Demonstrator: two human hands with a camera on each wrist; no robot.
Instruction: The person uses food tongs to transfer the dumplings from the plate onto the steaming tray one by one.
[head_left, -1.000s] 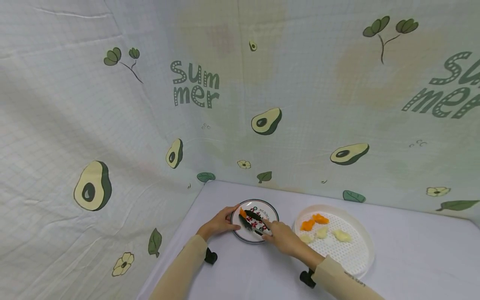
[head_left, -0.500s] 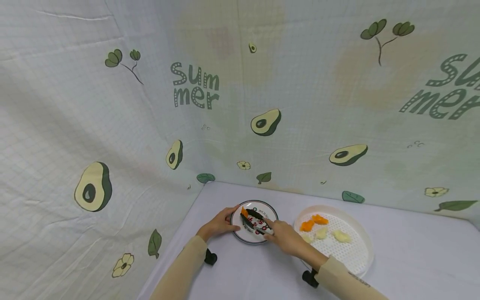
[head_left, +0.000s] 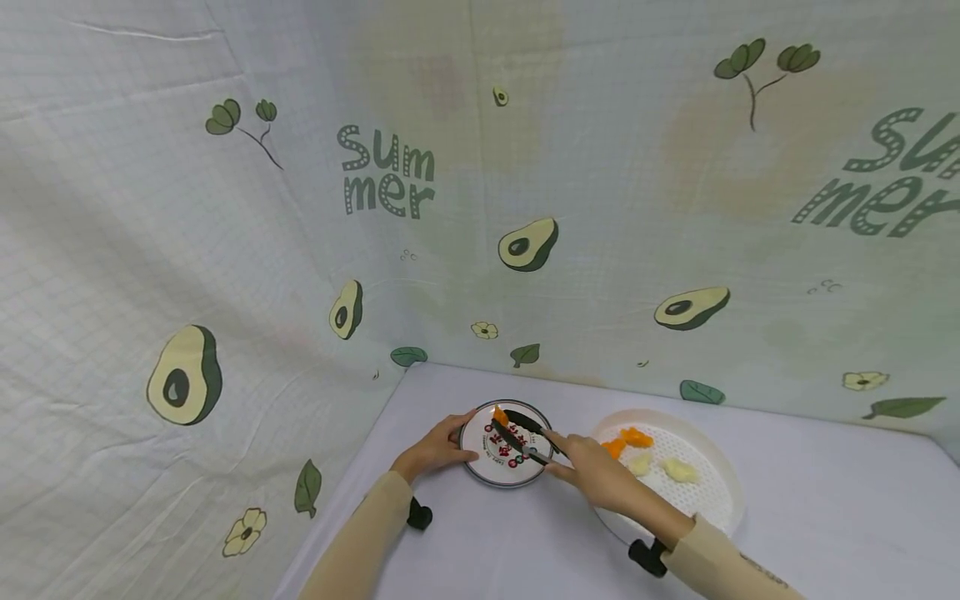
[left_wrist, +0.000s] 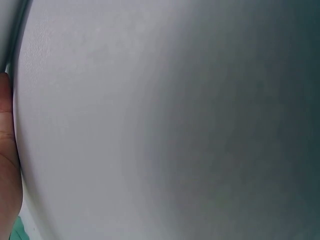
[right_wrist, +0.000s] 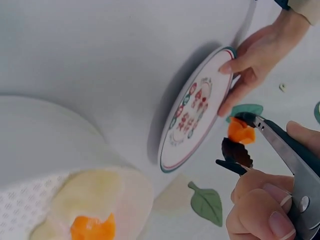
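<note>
Right hand (head_left: 596, 475) gripping tongs (head_left: 525, 429), orange piece (head_left: 499, 414) now lifted higher over plate (head_left: 480, 461), left hand (head_left: 435, 446) still holding rim

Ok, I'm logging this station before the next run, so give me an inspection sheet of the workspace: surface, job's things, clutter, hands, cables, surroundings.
Surface: white table, covered in plain cloth.
Job's things: small patterned plate; dark tongs pinching an orange piece above the plate; white perforated tray with more orange and pale yellow pieces.
Clutter: nothing seen.
Hands: left hand holds the plate's rim; right hand grips the tongs.
Cables: nothing seen; a black camera mount sits at each wrist.
Surroundings: avocado-print backdrop reading "summer" behind and to the left.
</note>
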